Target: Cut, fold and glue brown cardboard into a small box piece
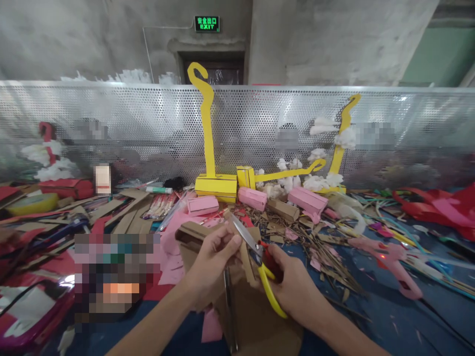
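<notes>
Near the centre, my left hand (215,254) is closed, with thumb and fingers pinched on a narrow cardboard strip (246,259). My right hand (291,277) is wrapped round the red and yellow handles of the scissors (249,235). The blades point up and left, beside the strip and close to my left fingertips. Below both hands lies a larger brown cardboard piece (260,321), with a dark, thin rod-like item (230,311) on it.
Yellow hooked shapes on block bases (215,185) stand at the back before a perforated metal panel (148,113). Pink blocks (307,200) and cardboard scraps (330,267) lie ahead. A pink glue gun (389,259) with a lit red light rests at right.
</notes>
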`<state>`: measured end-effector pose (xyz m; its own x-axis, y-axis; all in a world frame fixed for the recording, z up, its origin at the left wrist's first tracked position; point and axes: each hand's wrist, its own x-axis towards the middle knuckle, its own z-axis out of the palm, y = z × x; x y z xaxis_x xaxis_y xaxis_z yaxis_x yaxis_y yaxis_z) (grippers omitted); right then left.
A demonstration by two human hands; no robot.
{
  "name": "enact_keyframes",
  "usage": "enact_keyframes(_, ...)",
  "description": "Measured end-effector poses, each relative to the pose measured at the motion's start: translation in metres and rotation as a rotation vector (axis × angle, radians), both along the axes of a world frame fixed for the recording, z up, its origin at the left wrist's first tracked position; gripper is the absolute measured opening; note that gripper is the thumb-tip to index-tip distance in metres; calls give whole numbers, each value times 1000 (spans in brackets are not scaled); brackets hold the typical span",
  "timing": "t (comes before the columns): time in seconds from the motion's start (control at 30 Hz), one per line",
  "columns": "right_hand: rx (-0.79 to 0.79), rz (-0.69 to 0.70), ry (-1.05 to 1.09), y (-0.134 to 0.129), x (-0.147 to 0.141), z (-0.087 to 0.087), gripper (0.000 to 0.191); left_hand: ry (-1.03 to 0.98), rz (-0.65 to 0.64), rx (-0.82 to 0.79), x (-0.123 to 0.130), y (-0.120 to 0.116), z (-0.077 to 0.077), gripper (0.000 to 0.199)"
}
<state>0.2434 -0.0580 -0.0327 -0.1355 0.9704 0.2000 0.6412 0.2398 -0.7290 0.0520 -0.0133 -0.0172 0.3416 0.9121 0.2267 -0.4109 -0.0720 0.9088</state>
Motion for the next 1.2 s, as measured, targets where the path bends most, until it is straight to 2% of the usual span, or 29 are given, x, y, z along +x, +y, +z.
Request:
enact_keyframes(0.2, 9, -33, -96, -7, -1, 7, 58, 75, 36, 76, -14, 12, -3, 36)
enact_keyframes(0.33, -33, -25, -106, -10, -2, 8, 64, 113, 31, 117, -13, 10, -3, 34)
enact_keyframes(0.53, -27, 46, -3, -11, -6, 12, 49, 131, 60, 94, -9, 8, -2, 37)
enact_keyframes(0.63, -38, 37, -36, -11, -5, 11, 41, 117, 40, 65, -9, 9, -3, 37)
enact_keyframes(0.97, -79, 28, -6, -7, -8, 6, 34, 89, 6, 15, -11, 13, -9, 35)
enact_keyframes(1.2, -39, 44, 54, -4, -7, 0, 23, 19, -42, -46, -7, 7, -5, 34)
